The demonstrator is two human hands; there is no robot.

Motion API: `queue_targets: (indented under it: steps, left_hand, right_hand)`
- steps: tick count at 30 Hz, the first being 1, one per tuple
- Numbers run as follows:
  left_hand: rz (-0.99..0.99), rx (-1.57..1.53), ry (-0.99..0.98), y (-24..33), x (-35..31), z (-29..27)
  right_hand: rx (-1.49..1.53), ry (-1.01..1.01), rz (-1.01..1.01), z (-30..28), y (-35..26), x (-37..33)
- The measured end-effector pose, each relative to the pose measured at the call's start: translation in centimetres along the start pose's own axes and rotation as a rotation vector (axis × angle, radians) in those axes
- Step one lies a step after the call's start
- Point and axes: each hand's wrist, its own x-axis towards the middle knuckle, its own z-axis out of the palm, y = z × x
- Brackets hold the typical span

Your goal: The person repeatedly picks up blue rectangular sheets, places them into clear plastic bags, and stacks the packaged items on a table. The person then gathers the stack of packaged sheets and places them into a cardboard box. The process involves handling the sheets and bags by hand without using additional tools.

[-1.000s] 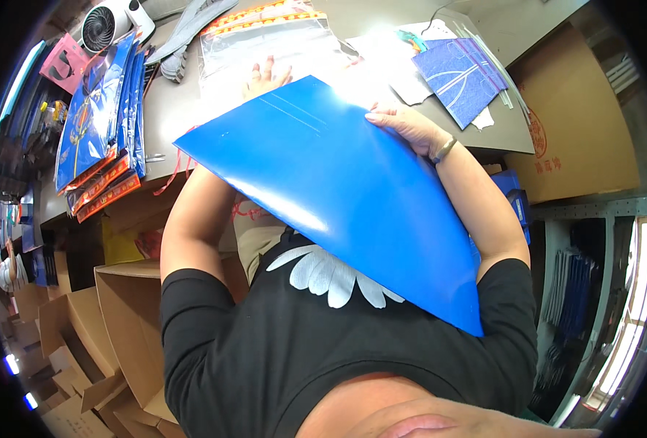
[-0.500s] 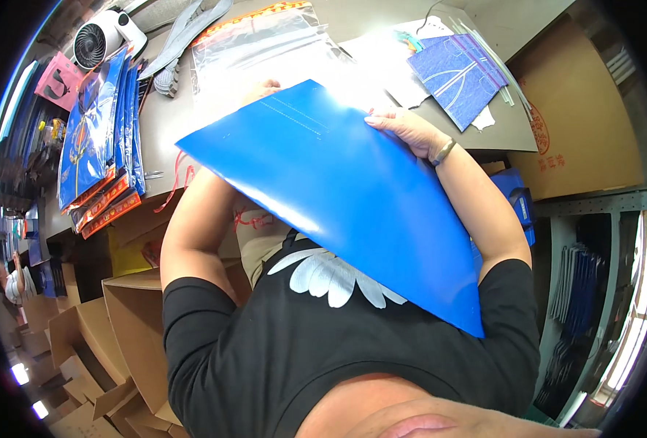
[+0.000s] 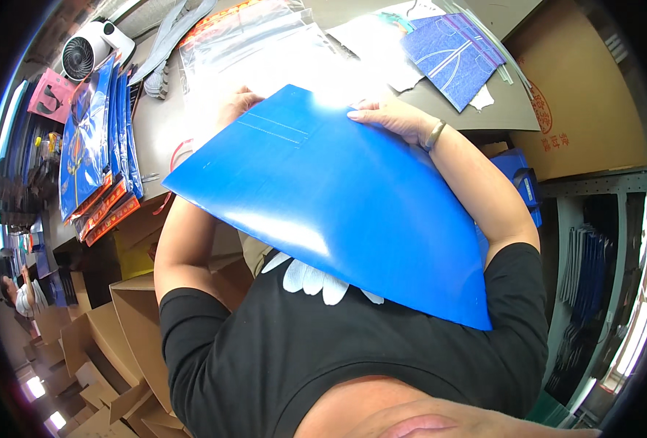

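Observation:
A large glossy blue sheet (image 3: 323, 190), with fine dotted lines near its far edge, is held up at a tilt in front of my body. My left hand (image 3: 237, 104) grips its far left edge, most of the palm and some fingers being hidden behind it. On the far right edge my right hand (image 3: 400, 123) pinches the sheet, thumb on the upper face and the other fingers partly out of sight. Beyond the sheet, clear plastic bags (image 3: 254, 47) with an orange-red printed band lie on the grey table (image 3: 166, 120), washed out by glare.
Blue packages in clear wrap (image 3: 90, 146) stand in a stack on the left, near a white fan (image 3: 90, 51). Grey straps (image 3: 174, 40) lie at the back. A denim-patterned piece (image 3: 455, 58) rests at the far right. Open cardboard boxes (image 3: 104, 343) fill the lower left.
The blue sheet and both hands have shifted slightly left in view. More of my left hand shows above the sheet's edge. Both hands keep their hold.

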Motion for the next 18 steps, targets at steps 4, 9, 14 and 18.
queue_targets:
  steps: [4, 9, 14, 18]
  left_hand:
    - [0.321, 0.250, 0.345, -2.1, 0.9, 0.3]
    - [0.126, 0.107, 0.002, -1.4, -0.5, -0.7]
    - [-0.115, -0.034, 0.183, -1.5, 0.8, -0.6]
    - [-0.225, -0.302, 0.137, -1.9, 1.4, -1.4]
  right_hand:
    - [-0.001, 0.056, -0.028, 0.6, -0.2, -0.4]
    - [-0.033, 0.067, 0.015, 0.9, 0.1, -0.4]
    - [-0.302, 0.066, -0.005, 1.7, -0.7, 0.2]
    - [-0.345, 0.048, 0.006, 1.0, -1.0, 0.7]
